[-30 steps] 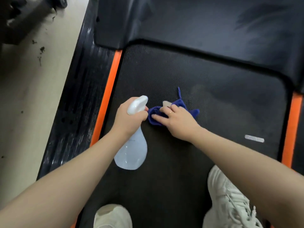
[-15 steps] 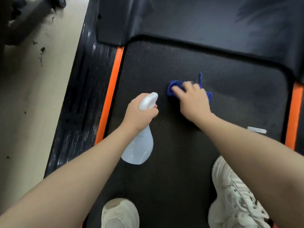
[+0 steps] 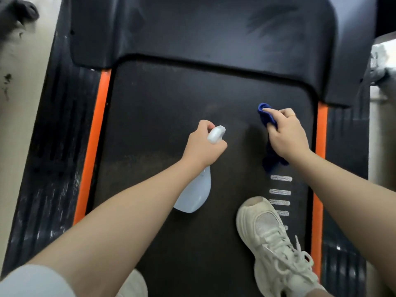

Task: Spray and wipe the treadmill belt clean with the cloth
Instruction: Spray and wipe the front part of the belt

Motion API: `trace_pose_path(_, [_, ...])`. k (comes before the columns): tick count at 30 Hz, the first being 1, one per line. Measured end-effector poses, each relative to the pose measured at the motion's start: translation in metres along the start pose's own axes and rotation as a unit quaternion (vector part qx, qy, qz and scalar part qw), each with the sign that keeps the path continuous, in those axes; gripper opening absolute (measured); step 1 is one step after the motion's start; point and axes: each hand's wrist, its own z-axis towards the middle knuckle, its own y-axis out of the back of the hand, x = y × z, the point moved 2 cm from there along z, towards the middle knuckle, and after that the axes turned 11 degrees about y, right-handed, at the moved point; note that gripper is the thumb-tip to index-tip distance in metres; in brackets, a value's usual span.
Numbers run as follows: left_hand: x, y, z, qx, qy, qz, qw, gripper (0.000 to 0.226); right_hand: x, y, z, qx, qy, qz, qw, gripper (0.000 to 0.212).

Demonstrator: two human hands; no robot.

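Observation:
The black treadmill belt [image 3: 167, 103] fills the middle of the head view, between two orange side strips. My left hand [image 3: 202, 146] grips the neck of a pale translucent spray bottle [image 3: 196, 194], its white head pointing forward over the belt's centre. My right hand [image 3: 289, 133] holds a bunched blue cloth [image 3: 266, 116] on the right part of the belt, close to the right orange strip [image 3: 320, 133]. Part of the cloth trails out under my wrist.
My white sneaker [image 3: 274, 243] stands on the belt at lower right, beside white stripe markings [image 3: 280, 185]. A second shoe toe [image 3: 135, 284] shows at the bottom. The black motor cover [image 3: 203, 31] spans the far end. The left orange strip [image 3: 94, 142] borders a ribbed black side rail [image 3: 55, 146].
My right hand has swept the blue cloth from the belt's centre-left across to the right side. The view has shifted, and the spray bottle stays gripped in my left hand.

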Motion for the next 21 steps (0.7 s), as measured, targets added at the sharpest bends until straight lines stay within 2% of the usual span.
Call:
trace_pose_path(2, [-0.006, -0.018, -0.003, 0.003, -0.003, 0.007, 1.0, 0.034, -0.009, 0.005, -0.005, -0.014, 0.0, 0.007, 1.0, 0.04])
trace_pose_path(5, [-0.008, -0.018, -0.005, -0.035, 0.019, -0.021, 0.999, 0.049, -0.01, 0.003, -0.005, -0.022, 0.003, 0.027, 0.999, 0.04])
trace_pose_path(10, [0.014, 0.021, -0.008, -0.105, 0.043, -0.044, 0.993, 0.045, 0.011, -0.027, 0.012, 0.003, 0.039, 0.046, 0.998, 0.042])
trace_pose_path(14, [0.022, 0.055, -0.008, -0.134, 0.039, -0.07, 0.988, 0.054, 0.05, -0.049, 0.044, 0.006, 0.085, -0.001, 0.996, 0.043])
trace_pose_path(17, [0.027, 0.076, -0.004, -0.162, 0.033, -0.12, 0.979, 0.045, 0.078, -0.061, 0.07, 0.028, 0.087, -0.073, 0.993, 0.043])
trace_pose_path(19, [0.031, 0.083, 0.002, -0.182, 0.033, -0.122, 0.975, 0.033, 0.102, -0.078, 0.06, 0.086, 0.156, -0.13, 0.975, 0.046])
trace_pose_path(21, [0.034, 0.085, 0.004, -0.2, 0.035, -0.131, 0.97, 0.028, 0.123, -0.098, 0.028, 0.136, 0.332, -0.129, 0.925, 0.054])
